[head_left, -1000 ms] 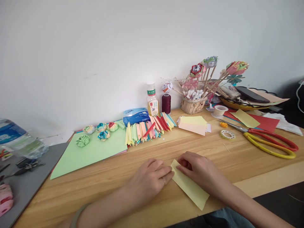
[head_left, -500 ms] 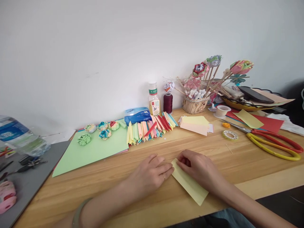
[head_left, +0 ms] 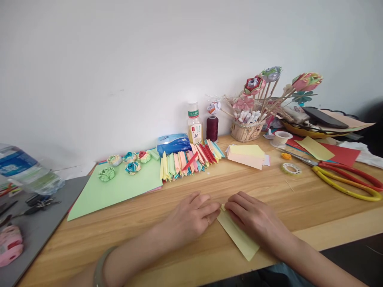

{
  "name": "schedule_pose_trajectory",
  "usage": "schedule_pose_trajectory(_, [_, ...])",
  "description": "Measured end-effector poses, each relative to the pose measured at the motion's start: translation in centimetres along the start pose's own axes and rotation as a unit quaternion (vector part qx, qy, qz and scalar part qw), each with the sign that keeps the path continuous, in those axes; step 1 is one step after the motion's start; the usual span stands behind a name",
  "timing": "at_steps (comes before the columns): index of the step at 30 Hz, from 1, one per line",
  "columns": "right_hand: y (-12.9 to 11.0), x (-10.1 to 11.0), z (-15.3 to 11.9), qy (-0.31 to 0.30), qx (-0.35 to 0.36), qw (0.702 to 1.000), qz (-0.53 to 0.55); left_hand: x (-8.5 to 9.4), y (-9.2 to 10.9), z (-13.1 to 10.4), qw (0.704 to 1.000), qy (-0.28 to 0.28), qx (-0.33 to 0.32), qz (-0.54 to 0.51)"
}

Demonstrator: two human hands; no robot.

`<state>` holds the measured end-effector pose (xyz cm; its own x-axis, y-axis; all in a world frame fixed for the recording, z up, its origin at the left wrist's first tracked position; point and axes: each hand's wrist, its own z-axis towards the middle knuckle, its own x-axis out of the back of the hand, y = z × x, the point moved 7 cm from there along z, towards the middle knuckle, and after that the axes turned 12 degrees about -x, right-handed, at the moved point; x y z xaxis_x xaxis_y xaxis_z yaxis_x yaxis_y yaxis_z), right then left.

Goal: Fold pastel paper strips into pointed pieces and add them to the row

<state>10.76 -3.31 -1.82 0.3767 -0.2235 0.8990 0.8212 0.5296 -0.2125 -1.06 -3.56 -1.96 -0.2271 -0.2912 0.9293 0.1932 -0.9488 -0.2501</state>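
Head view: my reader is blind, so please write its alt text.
Two hands touch a pale yellow paper strip on a wooden table. Beyond are colorful folded papers and paper flowers; large scissors lie at right.

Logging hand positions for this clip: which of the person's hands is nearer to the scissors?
The right hand: it rests on the pale yellow paper, nearer the person than the scissors and left of them. The left hand is farther left.
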Motion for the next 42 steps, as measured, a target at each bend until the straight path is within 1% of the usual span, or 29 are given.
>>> schedule_pose_trajectory(5, [-0.5,0.3,0.2,-0.006,0.022,0.999,-0.023,-0.7,0.0,-0.4,1.000,-0.021,0.004,-0.017])
schedule_pose_trajectory(11, [-1.0,0.5,0.1,-0.011,0.044,0.998,-0.050,-1.0,-0.1,-0.6,0.999,-0.019,0.017,-0.028])
schedule_pose_trajectory(16, [-1.1,0.5,0.3,-0.014,0.055,0.997,-0.056,-1.1,-0.1,-0.6,0.999,-0.018,0.010,-0.032])
schedule_pose_trajectory(19, [-1.1,0.5,0.4,-0.012,0.056,0.997,-0.057,-0.9,-0.2,-0.6,0.999,-0.009,0.010,-0.031])
schedule_pose_trajectory(24, [-0.8,0.3,0.5,-0.024,0.048,0.997,-0.050,-1.2,-0.3,-0.5,0.998,-0.025,0.014,-0.053])
schedule_pose_trajectory(29, [-0.8,0.1,0.5,-0.039,0.043,0.997,-0.046,-1.3,-0.4,-0.5,0.997,-0.027,0.015,-0.064])
schedule_pose_trajectory(33, [-0.8,0.3,0.6,-0.053,0.043,0.996,-0.050,-1.1,-0.4,-0.4,0.998,-0.016,0.011,-0.060])
schedule_pose_trajectory(36, [-0.5,0.4,0.1,-0.068,0.048,0.996,-0.041,-1.0,-0.3,-0.4,0.998,-0.013,0.009,-0.059])
schedule_pose_trajectory(39, [0.5,0.5,-0.7,-0.077,0.046,0.996,-0.028,-0.9,-0.3,-0.4,0.998,-0.012,0.008,-0.066])
schedule_pose_trajectory(42, [1.6,1.2,-1.6,-0.068,0.038,0.997,-0.013,-0.7,-0.4,-0.4,0.997,-0.002,0.007,-0.077])
